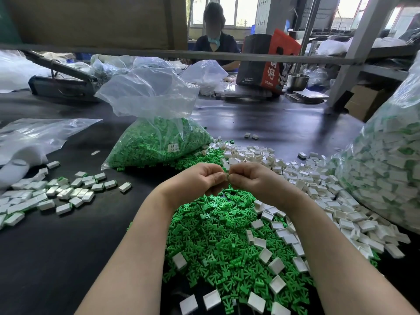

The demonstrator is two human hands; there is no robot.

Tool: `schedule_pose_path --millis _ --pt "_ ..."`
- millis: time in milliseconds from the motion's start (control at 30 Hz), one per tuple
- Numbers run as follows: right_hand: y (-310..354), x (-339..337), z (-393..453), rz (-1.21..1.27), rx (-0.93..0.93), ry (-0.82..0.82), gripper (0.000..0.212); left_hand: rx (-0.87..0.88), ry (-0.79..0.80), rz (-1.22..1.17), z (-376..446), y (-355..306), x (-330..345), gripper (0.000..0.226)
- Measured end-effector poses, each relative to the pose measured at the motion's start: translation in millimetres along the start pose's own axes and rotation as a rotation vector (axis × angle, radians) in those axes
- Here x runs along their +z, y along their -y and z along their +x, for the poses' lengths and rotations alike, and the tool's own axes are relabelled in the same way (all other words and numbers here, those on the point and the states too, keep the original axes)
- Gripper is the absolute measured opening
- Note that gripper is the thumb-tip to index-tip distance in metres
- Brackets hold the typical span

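**Head view**

**Containers**
- Clear plastic bag (159, 133): mouth open and crumpled, part-filled with small green clips. It stands on the dark desk (68, 258) just behind the hands.
- Large clear sack (391, 173), far right: packed with white rectangular pieces that show green at the edges.
- Flat clear bag (38, 133), far left: contents cannot be told.

**Loose stock**
- Green heap (218, 235): matte, forked plastic clips lying under and between the forearms.
- White caps (318, 183): smooth, shallow rectangular shells, spread to the right and scattered over the green heap.
- Joined white-and-green pieces (56, 192): lying left of the arms, well apart from both heaps.

**Hands**
- Left hand (197, 180) and right hand (254, 180): raised above the green heap, meeting at the tips.
- Fingers (217, 178) of both hands: curled and pinched together on one small white piece (225, 176), which is held between the two hands and is largely hidden by them.
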State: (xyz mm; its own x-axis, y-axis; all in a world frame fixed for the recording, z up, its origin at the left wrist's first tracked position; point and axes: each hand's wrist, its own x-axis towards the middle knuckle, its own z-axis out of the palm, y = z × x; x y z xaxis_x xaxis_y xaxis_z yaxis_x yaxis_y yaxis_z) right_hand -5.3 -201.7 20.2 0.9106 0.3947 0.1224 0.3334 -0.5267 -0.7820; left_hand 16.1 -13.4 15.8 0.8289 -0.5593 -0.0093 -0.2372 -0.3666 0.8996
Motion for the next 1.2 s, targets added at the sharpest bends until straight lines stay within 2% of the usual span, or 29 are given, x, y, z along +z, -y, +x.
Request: schedule_pose_path --millis 267,533,700,800,1000,1200 --pt "-4 -2 -1 0.076 -0.024 -0.016 0.021 0.057 -0.149 -0.057 2 -1 -2 0.009" --pt "-6 2 -1 0.411 -0.024 -0.04 0.032 0.095 -0.152 -0.15 -1 -3 -4 0.01" --pt "-7 -1 -2 0.559 0.136 0.015 0.058 0.13 -0.33 -0.221 3 -4 0 0.017" --pt "-7 3 2 0.613 0.187 0.065 0.076 0.161 -0.382 -0.217 6 -7 6 0.014" --pt "-6 11 8 0.776 0.174 0.085 0.067 0.189 -0.363 -0.253 6 -12 12 0.014" --pt "-10 6 4 0.719 0.241 0.033 0.052 0.144 -0.332 -0.211 6 -10 14 0.013"
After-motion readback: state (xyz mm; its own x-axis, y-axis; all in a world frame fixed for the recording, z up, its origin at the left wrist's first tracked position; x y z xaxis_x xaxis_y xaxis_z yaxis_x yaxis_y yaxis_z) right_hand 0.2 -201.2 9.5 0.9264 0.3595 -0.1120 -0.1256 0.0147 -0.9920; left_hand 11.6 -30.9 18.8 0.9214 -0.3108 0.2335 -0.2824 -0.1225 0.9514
